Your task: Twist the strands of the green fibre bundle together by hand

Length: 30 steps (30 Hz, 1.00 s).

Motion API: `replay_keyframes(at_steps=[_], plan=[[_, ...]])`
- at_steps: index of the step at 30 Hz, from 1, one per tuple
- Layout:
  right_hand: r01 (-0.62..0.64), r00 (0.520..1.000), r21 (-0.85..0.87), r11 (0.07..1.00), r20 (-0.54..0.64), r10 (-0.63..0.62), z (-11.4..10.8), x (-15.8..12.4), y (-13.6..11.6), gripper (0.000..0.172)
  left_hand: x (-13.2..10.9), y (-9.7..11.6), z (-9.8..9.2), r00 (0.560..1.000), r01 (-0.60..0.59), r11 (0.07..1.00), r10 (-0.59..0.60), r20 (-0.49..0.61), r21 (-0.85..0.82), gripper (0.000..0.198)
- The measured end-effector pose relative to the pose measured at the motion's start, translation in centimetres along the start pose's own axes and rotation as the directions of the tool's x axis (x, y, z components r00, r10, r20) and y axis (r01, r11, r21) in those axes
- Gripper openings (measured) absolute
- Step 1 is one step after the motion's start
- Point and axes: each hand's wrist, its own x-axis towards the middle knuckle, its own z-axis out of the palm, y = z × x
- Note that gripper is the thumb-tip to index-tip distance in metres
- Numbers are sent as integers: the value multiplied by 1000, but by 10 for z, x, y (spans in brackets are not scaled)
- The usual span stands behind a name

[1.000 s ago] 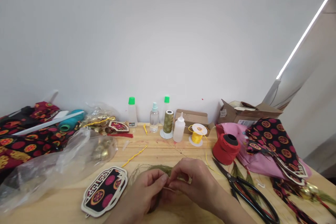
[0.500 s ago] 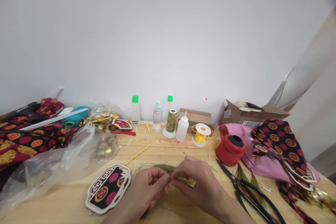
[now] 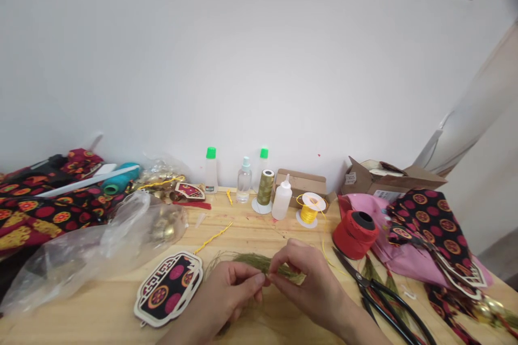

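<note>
A bundle of olive-green thread (image 3: 253, 260) lies on the wooden table, behind and partly under my hands. My left hand (image 3: 237, 288) pinches something at its fingertips, close against the bundle. Facing it, my right hand (image 3: 301, 275) also pinches, its fingertips almost meeting those of the left. What the tips grip is too small to make out, though strands of the thread run around them. Left of my hands lies a flat ornament (image 3: 169, 288) with a pale cut-out frame and dark patterned fabric, a yellow twisted cord (image 3: 213, 237) at its top.
Black-handled scissors (image 3: 378, 291) lie right of my hands, beside a red thread spool (image 3: 356, 234). Behind stand a white squeeze bottle (image 3: 282, 200), a green thread cone (image 3: 265, 188) and a yellow cord spool (image 3: 309, 210). A plastic bag (image 3: 84, 259) lies left, patterned fabric (image 3: 431, 215) right.
Both hands stay close together over the thread, the right fingertips shifting slightly. The whole view has shifted a little; the things on the table keep their places.
</note>
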Motion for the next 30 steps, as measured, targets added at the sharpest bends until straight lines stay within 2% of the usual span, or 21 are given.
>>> replay_keyframes(at_steps=[5, 9, 12, 15, 17, 23, 30], plan=[[-22, 1000, 16, 1000, -14, 22, -2, 0, 0, 8, 1, 1, 1, 1000, 26, 996, -25, 17, -84, 28], [-134, 988, 62, 989, -70, 138, -6, -1, 5, 4, 0, 1, 2, 999, 47, 991, -47, 5, -123, 27], [-191, 981, 119, 974, 9, 192, -5, 1, 7, 4, 0, 0, 1, 999, 37, 992, -37, 4, -117, 28], [-210, 975, 199, 957, 119, 189, 0, 2, 7, 11, 1, -2, 0, 999, 9, 996, -6, 33, -93, 31], [-231, 968, 235, 944, 151, 199, 4, 3, 7, 16, 1, -3, -1, 998, -3, 997, 8, 61, -81, 33], [-309, 949, 263, 914, 143, 280, 8, 2, 5, 18, -1, -4, -2, 998, -8, 998, 11, 58, -62, 33], [-303, 953, 316, 899, 108, 283, 9, 3, 1, 13, -1, -2, -2, 998, 3, 999, 0, 69, -53, 36]])
